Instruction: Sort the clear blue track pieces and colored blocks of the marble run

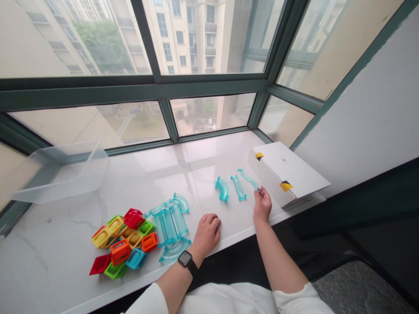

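Observation:
My right hand (262, 205) pinches the near end of a wavy, clear blue track piece (248, 179), which slants away from me above or on the white sill. Just left of it lie a straight clear blue track piece (238, 188) and a curved stack of clear blue track pieces (222, 189). My left hand (207, 232), below a black watch (185, 259), rests on the sill with its fingers curled in and nothing visible in them. Beside it, to the left, is a group of straight and curved clear blue track pieces (170, 222).
A pile of red, yellow, green, orange and blue blocks (126, 242) lies left of the track pieces. An open translucent plastic bin (65, 174) stands at the back left. At the right is a white box (288, 170) with yellow-black tabs. Windows (209, 83) border the sill's back.

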A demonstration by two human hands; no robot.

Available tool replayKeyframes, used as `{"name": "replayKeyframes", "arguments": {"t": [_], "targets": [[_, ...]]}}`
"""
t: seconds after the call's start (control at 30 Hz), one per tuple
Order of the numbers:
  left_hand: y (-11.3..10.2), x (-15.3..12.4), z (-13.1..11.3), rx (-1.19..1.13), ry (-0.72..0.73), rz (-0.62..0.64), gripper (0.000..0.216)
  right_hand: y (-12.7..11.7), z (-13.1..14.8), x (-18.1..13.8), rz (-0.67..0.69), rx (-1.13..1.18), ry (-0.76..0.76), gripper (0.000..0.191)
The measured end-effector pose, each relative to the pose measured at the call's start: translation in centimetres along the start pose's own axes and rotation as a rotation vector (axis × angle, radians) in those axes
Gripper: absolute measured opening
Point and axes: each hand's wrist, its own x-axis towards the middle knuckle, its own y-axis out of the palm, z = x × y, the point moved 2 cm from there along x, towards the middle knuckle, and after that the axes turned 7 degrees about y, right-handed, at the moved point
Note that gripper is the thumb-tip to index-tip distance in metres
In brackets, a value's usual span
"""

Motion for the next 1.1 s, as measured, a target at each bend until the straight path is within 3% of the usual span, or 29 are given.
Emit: {"name": "replayKeyframes", "arguments": {"t": [0.1,0.2,0.27,0.33,0.43,0.5,0.53,0.6,0.73,0.83,0.93,1.1], "targets": [[-0.1,-0.2,0.1,-0.103,-0.036,-0.03,0.021,-0.4,2.3,-0.6,0.103,0.162,0.043,0.061],[-0.7,0.2,0.2,-0.332,-0.165,-0.128,0.021,-0.7,5.2,-2.0,0.376,0.229,0.062,0.055],[-1.6,1.0,0.0,-0.599,-0.319,-0.196,0.036,-0.9,6.9,-3.1,0.579,0.222,0.078,0.054],[-2.8,2.3,-0.6,-0.992,-0.504,-0.174,0.06,-1.1,8.4,-4.1,0.76,0.193,0.079,0.054],[-5.0,3.8,-2.9,-1.506,-0.63,0.217,0.08,-0.9,10.1,-5.2,0.997,0.121,0.067,0.056],[-6.4,4.0,-4.6,-1.612,-0.592,0.457,0.073,-0.6,10.8,-5.7,1.113,0.07,0.052,0.056],[-6.9,4.0,-5.2,-1.626,-0.567,0.517,0.067,-0.4,11.0,-5.9,1.143,0.049,0.037,0.055],[-7.1,3.8,-6.2,-1.614,-0.537,0.488,0.056,-0.2,11.3,-6.1,1.112,0.001,-0.013,0.055],[-5.9,4.2,-6.0,-1.378,-0.545,0.004,0.051,-0.4,12.3,-7.0,0.772,-0.159,-0.269,0.055],[-5.2,5.0,-5.5,-1.168,-0.533,-0.262,0.056,-0.2,13.6,-9.3,0.765,-0.279,-0.522,0.047],[-5.0,5.7,-5.3,-1.119,-0.533,-0.352,0.056,0.8,14.1,-12.0,0.848,-0.348,-0.653,0.041],[-4.6,6.0,-5.6,-1.225,-0.521,-0.418,0.047,2.2,12.5,-13.8,0.69,-0.381,-0.732,0.023]]}}
